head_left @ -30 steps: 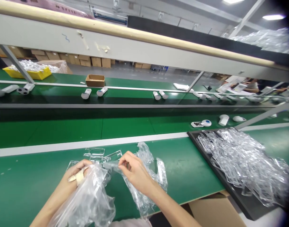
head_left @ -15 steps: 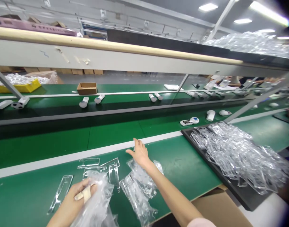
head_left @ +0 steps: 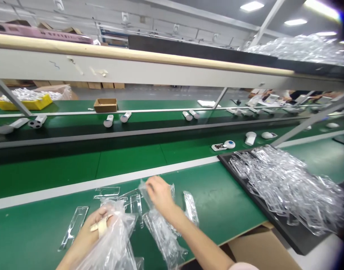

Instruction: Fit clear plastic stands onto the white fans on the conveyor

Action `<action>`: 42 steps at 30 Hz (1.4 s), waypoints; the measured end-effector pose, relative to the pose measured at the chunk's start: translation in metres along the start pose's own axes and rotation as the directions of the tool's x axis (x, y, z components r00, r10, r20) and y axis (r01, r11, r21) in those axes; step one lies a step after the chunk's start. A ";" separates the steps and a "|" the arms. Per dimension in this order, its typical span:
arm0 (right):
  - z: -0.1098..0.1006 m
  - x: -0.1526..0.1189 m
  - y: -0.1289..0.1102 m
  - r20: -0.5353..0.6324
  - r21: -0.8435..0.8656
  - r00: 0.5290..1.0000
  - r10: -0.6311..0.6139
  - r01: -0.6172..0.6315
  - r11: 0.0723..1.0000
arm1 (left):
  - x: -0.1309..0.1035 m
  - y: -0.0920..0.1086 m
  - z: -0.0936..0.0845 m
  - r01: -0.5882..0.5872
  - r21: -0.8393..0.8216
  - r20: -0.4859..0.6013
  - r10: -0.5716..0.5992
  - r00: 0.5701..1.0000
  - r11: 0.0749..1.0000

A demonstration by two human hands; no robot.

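Note:
My left hand [head_left: 94, 228], a tan bandage around one finger, is closed on a bunch of clear plastic bags [head_left: 115, 232]. Just right of it, my right hand [head_left: 160, 193] pinches a thin clear plastic bag [head_left: 145, 193], raised off the green worktop [head_left: 214, 191]. Under my right forearm lie bagged clear parts [head_left: 162, 236], and another wrapped clear part [head_left: 190, 208] sits to their right. Beyond my left hand are several loose clear plastic frames [head_left: 107, 192]. One more clear frame [head_left: 74, 227] lies to its left.
A black tray [head_left: 253, 200] heaped with clear plastic frames [head_left: 287, 183] stands on the right. White devices [head_left: 223, 145] lie on the near green belt; several more [head_left: 108, 120] are on the far belt. A shelf [head_left: 149, 71] crosses above. A cardboard box [head_left: 259, 247] sits below the worktop edge.
My right hand has gone from spread fingers to a pinch and lifted a bag, moving slightly left and down. Far-belt devices have shifted right; the near device has shifted slightly left.

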State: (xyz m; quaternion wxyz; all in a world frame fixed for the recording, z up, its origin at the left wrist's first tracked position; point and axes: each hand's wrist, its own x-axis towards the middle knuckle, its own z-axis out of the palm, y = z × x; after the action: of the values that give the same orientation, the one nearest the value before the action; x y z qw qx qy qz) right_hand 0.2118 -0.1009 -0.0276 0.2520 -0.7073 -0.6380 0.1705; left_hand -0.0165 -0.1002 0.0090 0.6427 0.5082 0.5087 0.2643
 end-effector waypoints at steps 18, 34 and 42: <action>-0.005 -0.004 0.030 0.047 -0.047 0.874 0.483 -0.481 0.875 | 0.002 -0.018 -0.027 -0.104 0.511 -0.124 0.193 0.973 0.853; -0.002 -0.031 -0.025 -0.096 0.306 0.994 -0.058 0.085 0.948 | 0.000 0.003 -0.002 -0.118 0.297 0.152 0.075 0.986 0.947; -0.007 -0.050 -0.074 0.060 0.645 0.993 -0.100 0.037 0.764 | -0.002 -0.012 -0.013 -0.150 0.420 0.098 0.119 0.988 0.895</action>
State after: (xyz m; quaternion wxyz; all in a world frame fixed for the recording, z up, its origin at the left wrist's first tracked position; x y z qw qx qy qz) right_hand 0.1487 -0.1473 0.0166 0.4554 -0.5462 -0.5775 0.4011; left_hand -0.0310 -0.1008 -0.0009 0.5137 0.6792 0.4950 0.1727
